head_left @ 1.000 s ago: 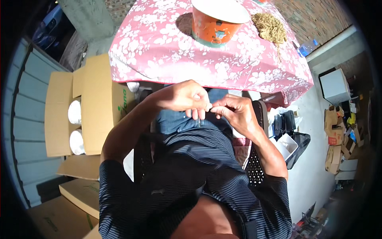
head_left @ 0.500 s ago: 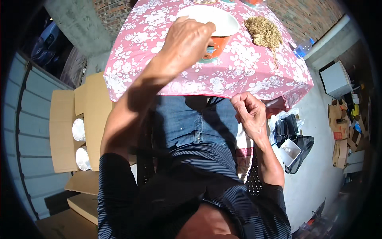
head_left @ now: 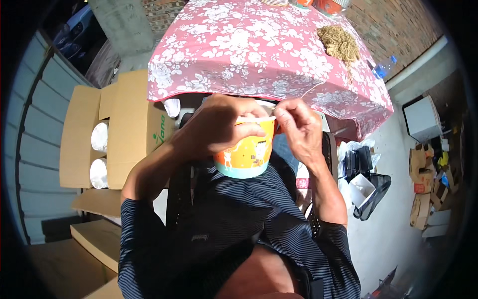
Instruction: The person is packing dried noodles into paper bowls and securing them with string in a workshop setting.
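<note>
My left hand (head_left: 226,122) grips an orange paper tub (head_left: 244,152) with a teal base and cartoon figures, held above my lap. Its thumb lies against the outside wall, while the fingers reach over the white rim. At the tub's right rim, my right hand (head_left: 301,127) is closed in a pinch. A thin pale strand of twine (head_left: 314,88) rises from that hand toward the tablecloth; its other end is hidden in the fingers. The tangled bundle of straw-coloured twine (head_left: 339,44) lies on the far right of the table.
A pink flowered tablecloth (head_left: 239,40) covers the table ahead. More tubs (head_left: 328,6) stand at its far edge. An open cardboard box (head_left: 127,134) with white-wrapped rolls (head_left: 99,173) is at left. A plastic bottle (head_left: 384,67), a white container (head_left: 362,189) and scrap cardboard (head_left: 423,169) lie to the right.
My left hand has brought the tub from the table back over my lap, tilting it on the way. My right hand has shifted slightly up and left, to the tub's rim.
</note>
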The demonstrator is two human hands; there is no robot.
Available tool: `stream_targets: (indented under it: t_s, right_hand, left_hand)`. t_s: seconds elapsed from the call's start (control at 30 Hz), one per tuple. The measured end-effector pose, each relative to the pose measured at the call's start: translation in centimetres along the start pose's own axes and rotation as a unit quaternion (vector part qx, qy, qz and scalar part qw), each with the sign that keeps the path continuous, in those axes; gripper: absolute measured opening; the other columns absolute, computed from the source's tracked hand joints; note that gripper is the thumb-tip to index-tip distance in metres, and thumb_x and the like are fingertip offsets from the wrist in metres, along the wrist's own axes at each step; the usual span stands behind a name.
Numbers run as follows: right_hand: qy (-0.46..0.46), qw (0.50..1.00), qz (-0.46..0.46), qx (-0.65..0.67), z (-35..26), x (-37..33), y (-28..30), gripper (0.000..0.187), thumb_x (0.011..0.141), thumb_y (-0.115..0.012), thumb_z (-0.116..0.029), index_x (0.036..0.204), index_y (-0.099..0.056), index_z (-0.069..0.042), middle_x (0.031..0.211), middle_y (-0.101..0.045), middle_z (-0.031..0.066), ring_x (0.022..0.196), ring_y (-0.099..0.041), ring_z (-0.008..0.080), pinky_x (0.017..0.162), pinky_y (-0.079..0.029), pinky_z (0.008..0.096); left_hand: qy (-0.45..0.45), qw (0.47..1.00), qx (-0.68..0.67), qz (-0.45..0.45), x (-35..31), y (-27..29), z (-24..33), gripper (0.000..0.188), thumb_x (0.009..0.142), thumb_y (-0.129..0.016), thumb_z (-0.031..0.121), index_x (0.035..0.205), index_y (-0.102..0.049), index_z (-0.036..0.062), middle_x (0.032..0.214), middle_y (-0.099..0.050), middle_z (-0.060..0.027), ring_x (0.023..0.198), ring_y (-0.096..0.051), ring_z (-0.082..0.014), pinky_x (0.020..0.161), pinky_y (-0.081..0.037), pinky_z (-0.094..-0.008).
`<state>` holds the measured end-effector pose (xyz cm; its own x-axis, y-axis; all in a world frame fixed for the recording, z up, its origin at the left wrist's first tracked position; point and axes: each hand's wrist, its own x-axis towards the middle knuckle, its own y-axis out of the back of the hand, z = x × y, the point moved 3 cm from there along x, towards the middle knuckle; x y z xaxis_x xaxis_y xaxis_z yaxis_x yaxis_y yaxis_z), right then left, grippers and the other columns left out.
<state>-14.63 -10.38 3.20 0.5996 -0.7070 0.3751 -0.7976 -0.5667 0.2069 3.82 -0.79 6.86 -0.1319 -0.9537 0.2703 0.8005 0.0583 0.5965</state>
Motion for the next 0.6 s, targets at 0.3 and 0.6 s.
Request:
stream_targets:
  t_s: [0.3,0.6]
  right_hand:
    - [-0.113,0.992,0.009,0.061,8.2,-0.6,-0.2,0.013,0.106,-0.063,-0.014,0.104,-0.067,-0.002,0.088,-0.064,-0.0035,0.078,-0.058,0.0041,0.066,-0.051,0.0239]
    - [0.000,0.990,0.136,-0.044,3.5,-1.0,-0.4,0.004,0.099,-0.066,0.000,0.097,-0.068,0.003,0.101,-0.068,0.0067,0.081,-0.062,0.0095,0.070,-0.052,0.0256]
  left_hand:
    - [0.089,0.983,-0.150,-0.054,-3.0,-1.2,-8.0,0.031,0.089,-0.074,0.011,0.115,-0.071,-0.0054,0.098,-0.076,-0.0170,0.094,-0.074,-0.0206,0.086,-0.056,-0.0342]
    - [0.048,0.984,-0.158,0.062,-3.1,-2.1,-7.9,0.021,0.094,-0.076,0.012,0.109,-0.073,-0.0033,0.095,-0.077,-0.0119,0.091,-0.073,-0.0146,0.083,-0.057,-0.0303]
